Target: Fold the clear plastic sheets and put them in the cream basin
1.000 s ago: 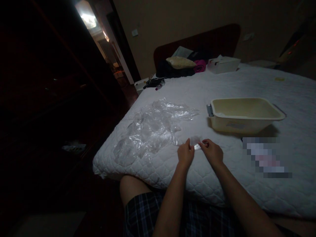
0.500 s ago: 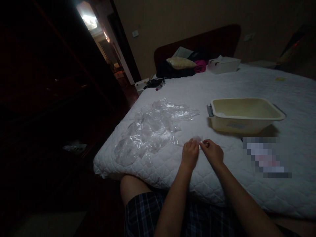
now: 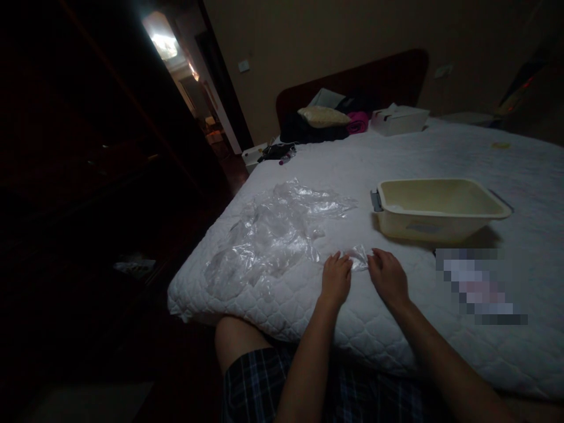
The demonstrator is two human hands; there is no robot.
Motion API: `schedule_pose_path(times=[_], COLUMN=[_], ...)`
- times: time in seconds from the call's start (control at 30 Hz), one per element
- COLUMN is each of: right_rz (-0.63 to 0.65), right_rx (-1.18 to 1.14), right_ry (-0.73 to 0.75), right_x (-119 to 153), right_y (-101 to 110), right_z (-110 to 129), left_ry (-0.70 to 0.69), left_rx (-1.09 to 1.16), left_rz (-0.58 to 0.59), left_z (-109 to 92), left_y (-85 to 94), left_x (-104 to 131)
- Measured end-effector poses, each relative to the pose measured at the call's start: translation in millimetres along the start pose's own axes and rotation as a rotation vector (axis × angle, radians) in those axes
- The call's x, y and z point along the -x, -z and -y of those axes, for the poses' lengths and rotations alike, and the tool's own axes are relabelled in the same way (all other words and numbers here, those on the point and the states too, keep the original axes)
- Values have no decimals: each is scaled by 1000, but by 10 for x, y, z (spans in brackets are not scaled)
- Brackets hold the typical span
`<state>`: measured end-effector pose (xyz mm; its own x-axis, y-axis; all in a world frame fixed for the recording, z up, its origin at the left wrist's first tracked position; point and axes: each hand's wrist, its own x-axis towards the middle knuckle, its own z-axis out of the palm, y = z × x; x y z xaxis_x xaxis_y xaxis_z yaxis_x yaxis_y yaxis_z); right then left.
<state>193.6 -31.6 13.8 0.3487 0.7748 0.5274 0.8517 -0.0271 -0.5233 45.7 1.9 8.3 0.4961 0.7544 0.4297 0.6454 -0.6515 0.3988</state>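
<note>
A small clear plastic bag [image 3: 359, 257] is stretched between my hands just above the quilted white bed cover. My left hand [image 3: 337, 276] pinches its left side, with the fingers bent over it. On the opposite side my right hand [image 3: 388, 275] grips the bag's edge between thumb and fingers. Left of my hands, a spread of crumpled clear plastic bags [image 3: 273, 235] lies on the bed. To the right and farther back stands a cream plastic bin [image 3: 440, 226] with grey side handles; no contents show from here.
A blurred-out flat object [image 3: 478, 285] lies right of my right hand. Toward the headboard [image 3: 352, 76] are a cushion [image 3: 324, 116], a rolled magenta cloth [image 3: 358, 122] and a white box [image 3: 400, 119]. The bed's left edge drops to a dark floor.
My hands have drawn apart, the right one moving to the right, and the small plastic bag between them is now spread wider. The view has shifted slightly.
</note>
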Motion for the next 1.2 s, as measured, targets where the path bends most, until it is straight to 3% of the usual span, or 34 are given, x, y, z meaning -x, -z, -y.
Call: schedule_pose_path(times=[0.07, 0.17, 0.3, 0.47, 0.7, 0.97, 1.1, 1.2], right_rz=[39, 212, 298, 278, 227, 194, 184, 139], right_rx=[40, 82, 146, 186, 135, 73, 52, -49], right_ry=[262, 621, 794, 710, 547, 584, 564, 468], right_x=[-9, -35, -41, -6, 24, 73, 82, 89], right_y=[61, 118, 72, -6, 50, 96, 139, 165], right_z=[-63, -176, -267, -246, -241, -238, -202, -221], left_ry=[2, -3, -3, -14, -92, -73, -53, 152], left_rx=[4, 10, 7, -33, 19, 110, 274, 628], left_rz=[-3, -7, -3, 15, -29, -93, -170, -156], left_z=[3, 17, 28, -22, -88, -5, -41, -49], left_y=[-7, -20, -20, 16, 72, 0, 19, 15], left_x=[4, 4, -6, -7, 38, 55, 83, 87])
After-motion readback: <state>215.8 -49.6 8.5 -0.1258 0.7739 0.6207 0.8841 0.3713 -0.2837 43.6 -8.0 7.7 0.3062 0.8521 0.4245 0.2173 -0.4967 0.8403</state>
